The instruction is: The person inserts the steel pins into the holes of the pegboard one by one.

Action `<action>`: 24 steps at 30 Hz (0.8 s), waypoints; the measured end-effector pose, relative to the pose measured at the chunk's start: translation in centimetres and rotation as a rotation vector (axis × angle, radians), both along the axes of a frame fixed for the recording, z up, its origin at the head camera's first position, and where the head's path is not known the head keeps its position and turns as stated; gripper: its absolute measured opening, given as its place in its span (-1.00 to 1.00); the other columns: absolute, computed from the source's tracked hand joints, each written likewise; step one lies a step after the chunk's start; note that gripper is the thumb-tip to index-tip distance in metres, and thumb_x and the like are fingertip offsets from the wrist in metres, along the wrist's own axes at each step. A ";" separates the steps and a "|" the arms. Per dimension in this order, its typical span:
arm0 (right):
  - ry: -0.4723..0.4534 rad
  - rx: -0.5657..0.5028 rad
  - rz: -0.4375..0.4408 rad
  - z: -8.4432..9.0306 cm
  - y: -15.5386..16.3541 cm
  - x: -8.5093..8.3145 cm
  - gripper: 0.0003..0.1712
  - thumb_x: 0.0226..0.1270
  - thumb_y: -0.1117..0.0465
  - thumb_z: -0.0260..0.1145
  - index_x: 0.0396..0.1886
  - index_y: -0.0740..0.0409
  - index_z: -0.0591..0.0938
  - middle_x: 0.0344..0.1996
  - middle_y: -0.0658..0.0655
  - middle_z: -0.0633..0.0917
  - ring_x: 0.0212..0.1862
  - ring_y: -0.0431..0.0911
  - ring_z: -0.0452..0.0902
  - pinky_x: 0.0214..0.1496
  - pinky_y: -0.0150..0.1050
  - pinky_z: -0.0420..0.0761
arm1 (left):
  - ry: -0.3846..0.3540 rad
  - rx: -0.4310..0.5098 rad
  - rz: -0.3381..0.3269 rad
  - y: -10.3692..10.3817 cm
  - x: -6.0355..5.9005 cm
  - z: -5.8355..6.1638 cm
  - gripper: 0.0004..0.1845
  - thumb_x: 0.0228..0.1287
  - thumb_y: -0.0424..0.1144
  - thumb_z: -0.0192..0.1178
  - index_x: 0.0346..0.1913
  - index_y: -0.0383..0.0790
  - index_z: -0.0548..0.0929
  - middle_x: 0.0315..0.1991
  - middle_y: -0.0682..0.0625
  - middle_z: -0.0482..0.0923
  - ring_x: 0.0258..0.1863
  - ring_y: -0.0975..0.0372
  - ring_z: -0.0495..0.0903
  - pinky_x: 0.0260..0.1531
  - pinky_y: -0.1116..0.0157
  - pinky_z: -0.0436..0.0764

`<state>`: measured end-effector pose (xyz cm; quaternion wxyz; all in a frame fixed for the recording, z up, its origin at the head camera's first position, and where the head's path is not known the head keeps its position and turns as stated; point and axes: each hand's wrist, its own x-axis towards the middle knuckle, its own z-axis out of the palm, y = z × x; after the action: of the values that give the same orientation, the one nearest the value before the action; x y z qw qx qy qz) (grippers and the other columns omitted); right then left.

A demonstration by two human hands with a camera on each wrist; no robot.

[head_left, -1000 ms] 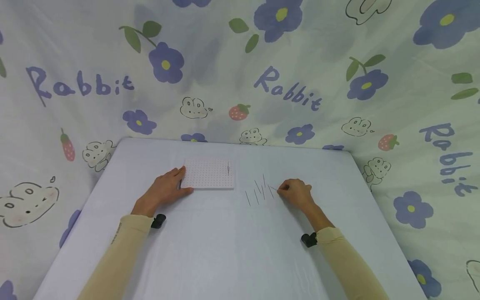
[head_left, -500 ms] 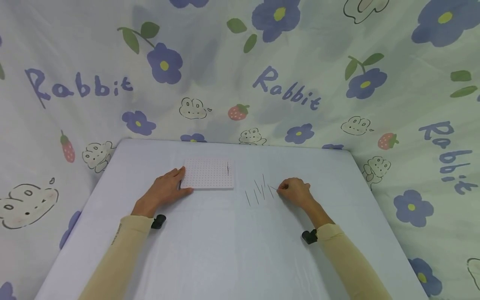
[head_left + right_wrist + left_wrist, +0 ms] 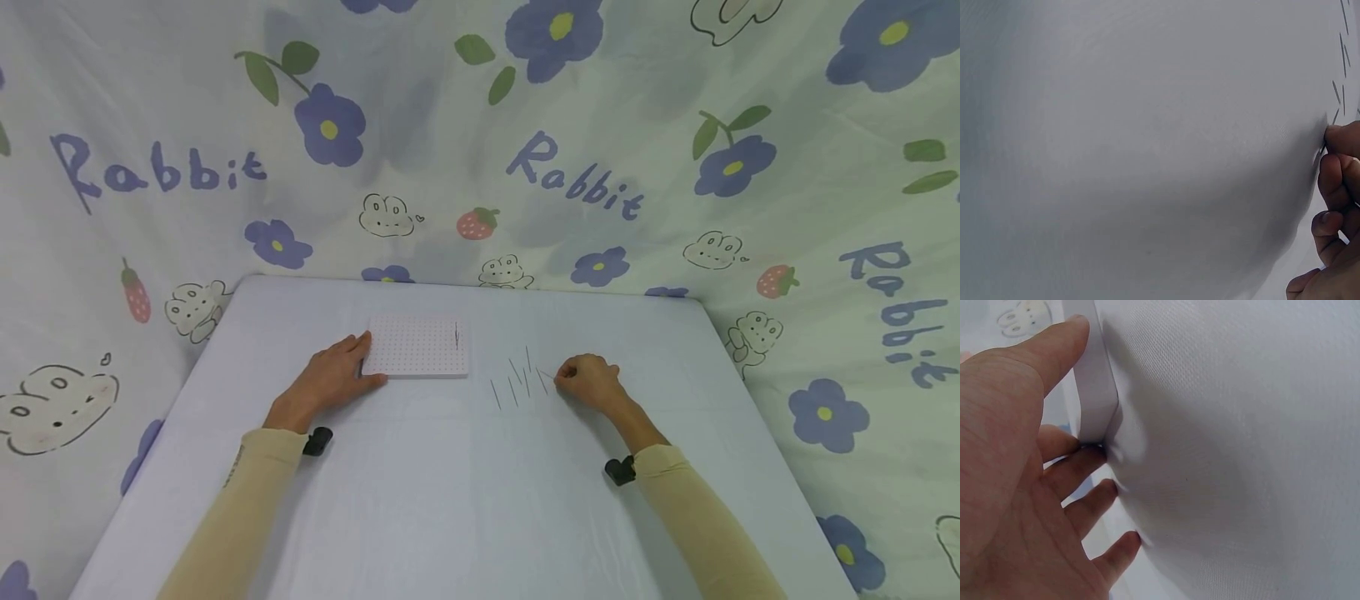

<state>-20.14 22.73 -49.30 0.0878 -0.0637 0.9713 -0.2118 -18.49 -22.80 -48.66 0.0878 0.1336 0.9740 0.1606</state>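
1. White perforated board (image 3: 412, 354) lay flat on the white-covered table (image 3: 450, 500), toward its far side and left of centre, as we saw from above.
2. The left hand (image 3: 333, 375) touched the board at its near left corner, thumb against the near side, fingers spread; in the wrist view we saw the outer fingertips resting on the cloth.
3. To the right, the right hand (image 3: 592, 385) pinched one needle-thin rod (image 3: 1336, 117) between thumb and forefinger, low over the table.
4. Between board and right hand, we saw several loose dark rods (image 3: 513, 392) lying roughly side by side, well apart from the left hand.
5. Near the board's right edge we saw more dark lines (image 3: 457, 336); we could not tell whether they were upright rods or shadows.
6. Behind, we saw a curtain (image 3: 420, 117) printed with blue flowers, strawberries and "Rabbit".
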 end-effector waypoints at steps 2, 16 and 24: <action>-0.001 0.007 0.003 0.1 0.0 0.0 -0.82 0.33 0.06 0.40 -0.41 0.03 0.76 -0.45 -0.06 0.73 -0.26 -0.07 0.60 0.01 0.21 0.37 | 0.002 -0.007 -0.005 0.0 -0.1 0.0 -0.03 0.39 0.14 0.22 0.54 -0.47 0.08 0.52 -0.40 0.10 0.48 -0.29 0.11 0.36 -0.31 0.19; 0.043 0.066 0.028 -0.2 -0.2 0.1 -0.83 0.32 0.08 0.37 -0.41 0.03 0.76 -0.46 -0.06 0.73 -0.35 -0.10 0.57 -0.11 0.10 0.36 | 0.001 0.000 0.000 0.0 0.1 -0.1 -0.03 0.38 0.12 0.24 0.54 -0.48 0.08 0.51 -0.43 0.11 0.47 -0.30 0.12 0.36 -0.32 0.19; 0.066 0.074 0.037 0.2 -0.4 -0.4 -0.85 0.31 0.11 0.36 -0.40 0.04 0.76 -0.49 -0.07 0.71 -0.38 -0.10 0.55 -0.13 0.08 0.36 | 0.004 -0.006 -0.001 0.1 -0.1 0.0 -0.03 0.38 0.14 0.23 0.54 -0.48 0.09 0.51 -0.42 0.11 0.48 -0.29 0.13 0.37 -0.30 0.19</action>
<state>-20.51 22.34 -49.08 0.0620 -0.0855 0.9794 -0.1719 -18.56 -22.74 -48.67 0.0863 0.1339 0.9746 0.1575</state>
